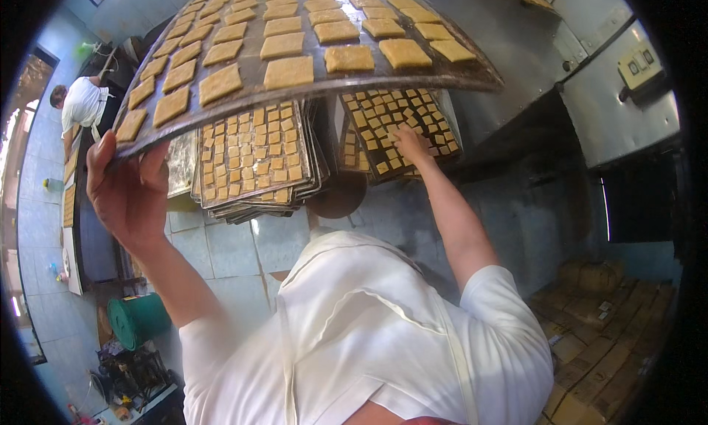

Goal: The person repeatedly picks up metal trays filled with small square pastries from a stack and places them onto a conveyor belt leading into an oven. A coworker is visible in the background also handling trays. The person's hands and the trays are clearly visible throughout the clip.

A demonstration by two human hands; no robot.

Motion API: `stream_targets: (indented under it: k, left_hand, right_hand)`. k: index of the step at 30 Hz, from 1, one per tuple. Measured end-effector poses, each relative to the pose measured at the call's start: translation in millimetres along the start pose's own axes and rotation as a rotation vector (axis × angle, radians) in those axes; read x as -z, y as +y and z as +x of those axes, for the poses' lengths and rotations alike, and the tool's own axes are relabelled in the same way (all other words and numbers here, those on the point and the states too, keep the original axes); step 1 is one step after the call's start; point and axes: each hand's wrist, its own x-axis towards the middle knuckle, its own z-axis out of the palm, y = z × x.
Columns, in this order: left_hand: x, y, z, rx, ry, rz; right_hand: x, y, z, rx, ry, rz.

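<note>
A large metal baking tray (343, 81) with rows of flat square biscuits (289, 72) is raised close in front of me. My left hand (130, 187) grips its near left corner, thumb outside and fingers at the edge. Lower down and to the right, my right hand (412, 144) reaches over a dark tray (381, 154) of smaller-looking biscuit squares. Its fingers are bent down among those squares; whether they pinch one is hidden. Between my hands, a stack of trays (249, 195) stands below the raised one, its top covered in similar squares.
At far left a person (86, 104) in white bends over a long table (99, 215). A metal cabinet (619, 110) with a switch box (639, 68) stands at right. A green drum (138, 320) is at lower left, and cardboard boxes (597, 336) lie at lower right.
</note>
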Motion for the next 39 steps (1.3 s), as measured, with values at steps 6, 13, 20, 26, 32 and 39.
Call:
stream_targets:
  k: [6, 13, 20, 26, 32, 39]
  left_hand:
    - [18, 24, -44, -0.009, 0.135, 0.031]
    - [39, 16, -52, -0.143, 0.154, 0.108]
    - [44, -13, -56, -0.185, 0.206, 0.129]
    - [58, -68, -56, -0.241, 0.298, 0.261]
    - [22, -106, -37, -0.112, 0.340, 0.273]
    - [-42, -75, -37, 0.072, 0.374, 0.083]
  right_hand:
    - [-13, -8, 7, -0.041, 0.171, 0.100]
    - [-33, -33, -17, -0.107, -0.069, 0.456]
    - [60, -16, -33, -0.089, 0.214, 0.384]
    - [333, 3, -72, 0.113, 1.056, 0.340]
    - [593, -20, -150, 0.216, 1.761, -0.512]
    - [659, -81, -103, 0.110, 1.404, -0.338]
